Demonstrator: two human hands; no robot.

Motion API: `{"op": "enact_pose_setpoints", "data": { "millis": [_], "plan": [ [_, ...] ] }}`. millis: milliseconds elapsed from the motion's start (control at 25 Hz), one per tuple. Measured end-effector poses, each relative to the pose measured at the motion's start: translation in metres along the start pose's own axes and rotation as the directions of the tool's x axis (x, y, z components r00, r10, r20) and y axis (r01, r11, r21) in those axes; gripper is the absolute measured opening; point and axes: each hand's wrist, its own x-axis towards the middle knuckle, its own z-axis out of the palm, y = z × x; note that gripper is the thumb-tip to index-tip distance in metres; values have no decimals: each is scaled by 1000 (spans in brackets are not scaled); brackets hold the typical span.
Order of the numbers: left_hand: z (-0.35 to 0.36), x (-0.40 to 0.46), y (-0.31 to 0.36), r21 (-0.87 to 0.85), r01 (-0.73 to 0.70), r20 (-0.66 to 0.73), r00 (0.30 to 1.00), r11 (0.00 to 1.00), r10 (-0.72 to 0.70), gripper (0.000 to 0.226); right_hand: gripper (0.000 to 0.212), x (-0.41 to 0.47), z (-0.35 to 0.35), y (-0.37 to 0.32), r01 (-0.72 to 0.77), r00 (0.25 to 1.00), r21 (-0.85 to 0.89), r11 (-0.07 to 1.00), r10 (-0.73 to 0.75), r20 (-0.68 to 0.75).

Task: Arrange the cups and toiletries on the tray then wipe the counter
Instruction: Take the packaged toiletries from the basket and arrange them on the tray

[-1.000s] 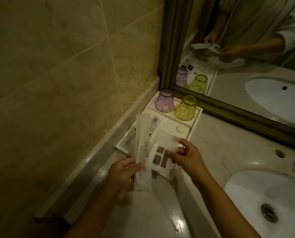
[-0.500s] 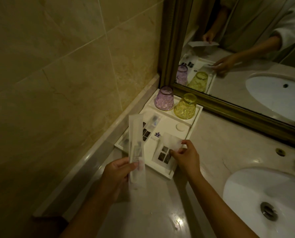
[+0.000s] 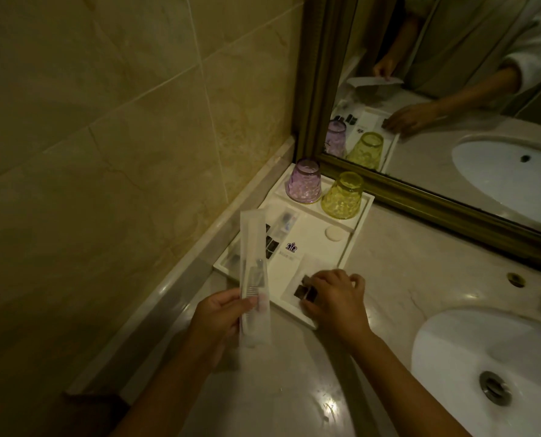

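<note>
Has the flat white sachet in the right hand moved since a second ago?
Yes. The flat white sachet has come down from above the tray and now lies on its near end under the right hand.

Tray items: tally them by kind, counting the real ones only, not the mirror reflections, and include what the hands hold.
Upturned cups: 2, the purple cup and the yellow cup.
Long comb packet: 1, in the left hand.
Flat sachet: 1, under the right hand.
Round white soap: 1.
Total: 5; the blurred packets at the tray's left are left uncounted.
</note>
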Motion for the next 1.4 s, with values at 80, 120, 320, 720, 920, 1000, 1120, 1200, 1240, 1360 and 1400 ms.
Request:
{"op": "enact_pose_setpoints", "data": {
  "millis": [80,120,320,720,920,1000,1120,1200,1240,1360,1400],
  "plan": [
    [1,-1,1,-3,14,28,1000,1000,-14,16,37,-3,0,0,6,1000,-40,999,-6,11],
    [2,0,2,-17,33,56,998,999,-32,16,34,-4,-2,-4,17,999,27,999,-16,-51],
    [12,-2,7,-82,196,335,929,977,-158,18,29,11,-45,-43,-287,946,915,284,-66,317],
    [2,4,10,163,100,205,970,982,-133,25,9,23,-48,-33,-355,929,928,112,149,338],
    [9,21,11,326,-76,61,996,942,59,12,11,41,-46,-32,-377,900,906,194,309,308],
    [15,28,10,397,-142,-13,987,907,160,14,9,58,-43,-24,-394,865,890,230,420,274],
    [12,34,9,780,-369,104,873,506,476,45,10,86,-40,-11,-442,822,825,353,527,215],
    [9,38,8,902,-399,309,863,166,400,62,15,100,-31,-10,-489,811,753,439,546,208],
    [7,39,6,919,-392,359,873,37,331,64,15,104,-25,-12,-504,811,726,468,546,211],
    [5,45,-5,907,-401,421,879,-131,226,65,25,110,-8,-21,-528,802,694,490,557,217],
    [2,49,-9,900,-403,432,878,-166,207,65,34,111,-3,-22,-521,807,692,500,553,208]
  ]
}}
